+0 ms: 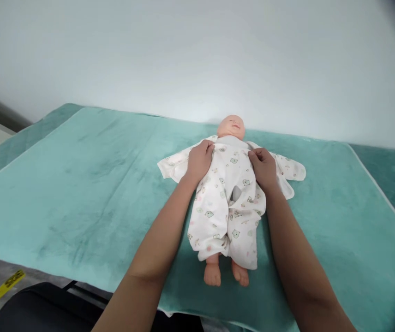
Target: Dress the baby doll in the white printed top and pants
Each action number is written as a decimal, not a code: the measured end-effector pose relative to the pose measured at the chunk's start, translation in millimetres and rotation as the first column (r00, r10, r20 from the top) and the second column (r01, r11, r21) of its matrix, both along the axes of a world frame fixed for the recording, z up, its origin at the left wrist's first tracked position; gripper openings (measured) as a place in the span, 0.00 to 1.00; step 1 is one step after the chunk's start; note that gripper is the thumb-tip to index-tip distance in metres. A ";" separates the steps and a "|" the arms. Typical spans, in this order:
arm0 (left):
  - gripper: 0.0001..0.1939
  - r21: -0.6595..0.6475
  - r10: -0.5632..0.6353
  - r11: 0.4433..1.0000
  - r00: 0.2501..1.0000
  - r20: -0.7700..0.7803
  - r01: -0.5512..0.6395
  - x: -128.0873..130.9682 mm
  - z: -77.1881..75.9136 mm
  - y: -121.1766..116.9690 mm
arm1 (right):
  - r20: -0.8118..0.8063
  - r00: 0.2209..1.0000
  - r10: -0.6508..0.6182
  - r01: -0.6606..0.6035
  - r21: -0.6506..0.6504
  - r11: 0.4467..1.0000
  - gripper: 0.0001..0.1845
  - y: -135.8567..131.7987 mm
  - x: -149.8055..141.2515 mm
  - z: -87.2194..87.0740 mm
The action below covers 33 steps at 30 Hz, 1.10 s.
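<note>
A baby doll lies on its back, head toward the wall and bare feet toward me. Printed white baby pants cover its legs and reach up to the chest, with a grey patch showing at the crotch. Beneath the doll's upper body a matching baby top is spread with its sleeves out to both sides. My left hand is closed on the waistband's left corner. At the opposite corner, my right hand pinches the waistband between thumb and fingers.
The doll rests on a green plush cover over a bed or table. Behind it stands a white wall. A black chair is at the lower left, near yellow floor tape.
</note>
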<state>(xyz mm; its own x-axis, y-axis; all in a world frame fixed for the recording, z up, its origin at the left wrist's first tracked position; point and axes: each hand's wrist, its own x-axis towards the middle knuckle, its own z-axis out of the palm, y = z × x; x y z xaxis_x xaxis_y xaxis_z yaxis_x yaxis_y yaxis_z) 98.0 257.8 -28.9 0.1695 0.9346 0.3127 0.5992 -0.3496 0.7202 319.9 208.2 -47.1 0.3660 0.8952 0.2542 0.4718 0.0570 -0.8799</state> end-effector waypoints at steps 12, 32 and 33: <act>0.04 -0.386 -0.076 0.906 0.963 0.259 0.175 -28.2 -4.3 -32.3 | -0.003 0.994 -0.110 0.109 -0.058 0.992 0.14 -23.6 1.2 -11.0; 0.16 -0.422 0.075 0.835 0.687 0.723 0.352 -20.4 -22.2 -33.1 | -0.611 0.769 0.187 -0.281 -0.061 0.958 0.18 -25.3 2.5 -1.9; 0.15 -0.419 0.111 0.860 0.696 0.710 0.290 -15.8 -20.3 -34.6 | -0.601 0.775 0.195 -0.274 -0.043 0.961 0.17 -24.3 1.3 -4.0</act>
